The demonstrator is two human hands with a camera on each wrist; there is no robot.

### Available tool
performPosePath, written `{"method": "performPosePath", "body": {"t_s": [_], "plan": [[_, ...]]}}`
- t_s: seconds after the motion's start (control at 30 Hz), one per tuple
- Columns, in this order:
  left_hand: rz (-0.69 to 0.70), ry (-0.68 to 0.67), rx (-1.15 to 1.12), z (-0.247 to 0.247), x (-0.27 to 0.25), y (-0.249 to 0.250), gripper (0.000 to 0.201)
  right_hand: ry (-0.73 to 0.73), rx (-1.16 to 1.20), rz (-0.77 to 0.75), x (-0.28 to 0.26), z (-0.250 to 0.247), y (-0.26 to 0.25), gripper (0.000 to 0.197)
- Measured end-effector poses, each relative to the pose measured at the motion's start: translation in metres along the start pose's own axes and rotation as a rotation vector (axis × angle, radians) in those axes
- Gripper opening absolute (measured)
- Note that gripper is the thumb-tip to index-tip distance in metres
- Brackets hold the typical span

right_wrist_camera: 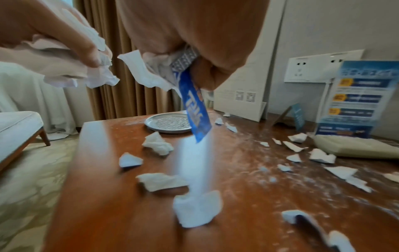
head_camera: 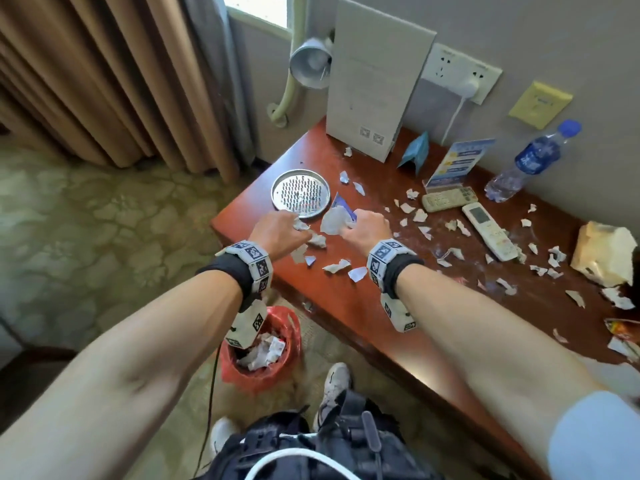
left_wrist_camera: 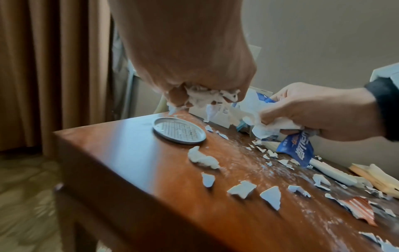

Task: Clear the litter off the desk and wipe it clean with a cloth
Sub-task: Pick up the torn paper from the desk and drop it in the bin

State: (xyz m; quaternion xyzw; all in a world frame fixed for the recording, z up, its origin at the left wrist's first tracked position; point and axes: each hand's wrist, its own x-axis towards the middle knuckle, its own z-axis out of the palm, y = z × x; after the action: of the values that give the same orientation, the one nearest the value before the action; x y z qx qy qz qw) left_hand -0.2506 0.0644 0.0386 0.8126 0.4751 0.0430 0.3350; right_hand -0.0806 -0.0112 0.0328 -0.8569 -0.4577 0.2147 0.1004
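**Both fists full of litter above the desk's left end**

Curled tight, the left hand (head_camera: 277,230) clenches a wad of torn white paper scraps (left_wrist_camera: 205,97), while the right hand (head_camera: 369,228) grips crumpled tissue together with a blue wrapper (right_wrist_camera: 195,109) that dangles below the fist. Both hover just above the desk (head_camera: 346,306), near the round metal tray (head_camera: 300,193). Gathering with two hands at once probably saves trips: the red-lined bin (head_camera: 263,348) stands on the floor right below the desk edge, under the left wrist, so a short swing would drop each load in.

Much litter remains. Loose scraps (head_camera: 337,266) lie under and beside the hands, and more trail rightward past the two remote controls (head_camera: 488,230) toward a crumpled paper bag (head_camera: 602,258). White dust streaks the wood, so wiping seems well off; no cloth is clearly visible. A water bottle (head_camera: 530,161) leans against the wall.
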Motion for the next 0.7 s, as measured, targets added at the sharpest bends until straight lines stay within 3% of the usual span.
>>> {"method": "performPosePath", "body": {"t_s": [0.17,0.37,0.5,0.7], "plan": [[-0.011,0.035,0.015,-0.019,-0.04,-0.075,0.026,-0.045,0.001,0.042,-0.041,0.051,-0.06,0.03],[-0.066,-0.059,0.005,-0.019,-0.08,-0.152,0.026,-0.113,-0.017,0.082,-0.088,0.116,-0.112,0.033],[-0.13,-0.102,0.002,-0.006,-0.095,-0.192,0.029,-0.178,0.037,0.118,-0.099,0.158,-0.125,0.022],[-0.25,-0.199,-0.048,0.053,-0.093,-0.255,0.037,-0.285,0.208,0.249,-0.097,0.24,-0.11,0.03]]}}
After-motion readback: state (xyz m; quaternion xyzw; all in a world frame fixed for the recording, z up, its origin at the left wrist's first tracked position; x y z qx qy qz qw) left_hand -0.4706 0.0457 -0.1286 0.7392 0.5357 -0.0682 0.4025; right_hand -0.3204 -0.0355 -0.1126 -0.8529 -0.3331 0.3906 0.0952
